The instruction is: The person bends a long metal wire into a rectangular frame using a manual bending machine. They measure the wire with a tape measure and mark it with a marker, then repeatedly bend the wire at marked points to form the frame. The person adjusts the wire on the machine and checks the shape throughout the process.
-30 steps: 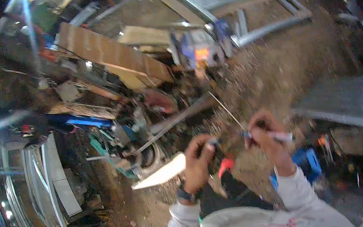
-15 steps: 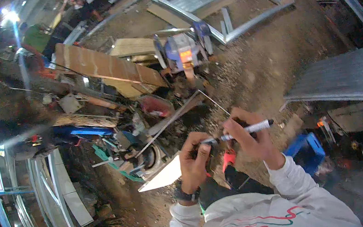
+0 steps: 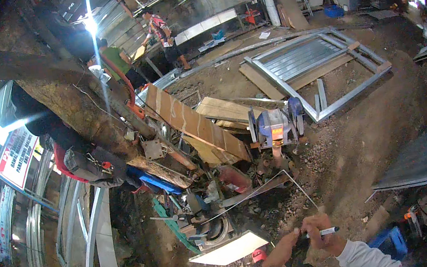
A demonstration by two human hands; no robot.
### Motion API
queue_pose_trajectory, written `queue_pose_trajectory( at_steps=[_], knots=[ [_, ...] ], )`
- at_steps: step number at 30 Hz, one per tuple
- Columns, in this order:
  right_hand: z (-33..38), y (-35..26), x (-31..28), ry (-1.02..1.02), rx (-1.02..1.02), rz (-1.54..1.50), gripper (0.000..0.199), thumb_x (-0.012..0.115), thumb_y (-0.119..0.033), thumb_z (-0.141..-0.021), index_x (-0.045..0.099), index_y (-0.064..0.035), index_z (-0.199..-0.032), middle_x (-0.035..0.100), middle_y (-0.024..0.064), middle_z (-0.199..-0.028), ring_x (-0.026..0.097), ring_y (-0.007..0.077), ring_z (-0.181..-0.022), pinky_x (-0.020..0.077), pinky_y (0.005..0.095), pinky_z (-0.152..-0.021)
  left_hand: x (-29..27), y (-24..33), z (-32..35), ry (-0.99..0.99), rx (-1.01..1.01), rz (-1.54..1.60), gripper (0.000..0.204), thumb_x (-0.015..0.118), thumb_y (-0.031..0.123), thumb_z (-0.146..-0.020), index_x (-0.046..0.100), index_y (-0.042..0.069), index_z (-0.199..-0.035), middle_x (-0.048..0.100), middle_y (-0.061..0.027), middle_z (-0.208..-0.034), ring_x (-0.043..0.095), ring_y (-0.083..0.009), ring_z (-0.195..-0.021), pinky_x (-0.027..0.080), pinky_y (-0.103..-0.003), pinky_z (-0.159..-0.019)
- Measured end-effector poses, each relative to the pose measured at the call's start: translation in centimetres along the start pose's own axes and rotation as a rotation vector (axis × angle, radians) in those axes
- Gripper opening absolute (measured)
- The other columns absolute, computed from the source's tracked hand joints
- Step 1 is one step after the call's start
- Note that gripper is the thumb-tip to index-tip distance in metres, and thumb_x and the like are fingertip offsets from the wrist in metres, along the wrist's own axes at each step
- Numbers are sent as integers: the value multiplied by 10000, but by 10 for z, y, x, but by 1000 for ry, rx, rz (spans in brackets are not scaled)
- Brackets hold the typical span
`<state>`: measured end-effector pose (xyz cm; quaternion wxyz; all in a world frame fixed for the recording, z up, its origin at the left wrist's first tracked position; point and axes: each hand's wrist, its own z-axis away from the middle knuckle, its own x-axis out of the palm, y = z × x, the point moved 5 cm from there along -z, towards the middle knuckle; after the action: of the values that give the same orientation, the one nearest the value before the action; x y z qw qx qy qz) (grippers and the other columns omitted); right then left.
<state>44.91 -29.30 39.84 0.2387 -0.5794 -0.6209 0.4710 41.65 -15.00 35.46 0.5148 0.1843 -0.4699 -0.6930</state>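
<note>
My right hand (image 3: 319, 230) is closed around a white marker (image 3: 328, 231) with a dark end pointing right. Close beside it on the left, my left hand (image 3: 284, 250) has its fingers drawn together; what they hold, if anything, is hidden. A thin pale rod or strip (image 3: 302, 189) runs from a sharp corner down to my right hand; whether the hand grips it cannot be made out. Left of my hands lies a white flat panel (image 3: 230, 250), beside a machine with a round wheel (image 3: 217, 231). A red rounded thing (image 3: 258, 255) shows beside my left wrist.
A bench grinder (image 3: 273, 125) stands ahead, with cardboard (image 3: 196, 127) to its left. A metal frame (image 3: 301, 99) lies on the dirt beyond. Corrugated sheeting (image 3: 419, 159) and a blue crate (image 3: 390, 242) are at right. Two people, one in a red patterned shirt (image 3: 159, 29), are far off.
The view has tilted up, so my hands sit lower in it and more of the background shows. My left hand has come away from the marker, which stays in my right.
</note>
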Motion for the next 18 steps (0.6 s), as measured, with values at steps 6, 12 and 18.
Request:
queue_pose_trajectory(
  at_steps=[6, 12, 18],
  knots=[
    [20, 24, -6, -219, 44, 95, 237, 612, -270, -921, 662, -49, -853, 623, 99, -694, 533, 236, -519, 404, 350, -491, 20, -67, -26, -57, -291, 355, 416, 363, 351, -1080, 618, 46, -1201, 671, -23, -1108, 654, -159, -947, 532, -297, -868],
    [104, 75, -31, 362, 638, -207, 292, 624, -324, -968, 678, -40, -921, 618, 2, -749, 527, 112, -637, 428, 278, -589, 4, -119, -37, -26, -516, 591, 508, 448, 500, -1022, 630, 58, -1192, 688, -43, -1093, 656, -156, -901, 560, -320, -797],
    [284, 135, -50, -117, 1166, 310, 303, 628, -304, -959, 668, -3, -970, 635, 55, -813, 571, 170, -710, 468, 313, -660, -79, -242, -9, 290, -500, 460, 494, 511, 503, -994, 680, 53, -1106, 713, -65, -1012, 650, -172, -895, 546, -344, -793]
  ],
)
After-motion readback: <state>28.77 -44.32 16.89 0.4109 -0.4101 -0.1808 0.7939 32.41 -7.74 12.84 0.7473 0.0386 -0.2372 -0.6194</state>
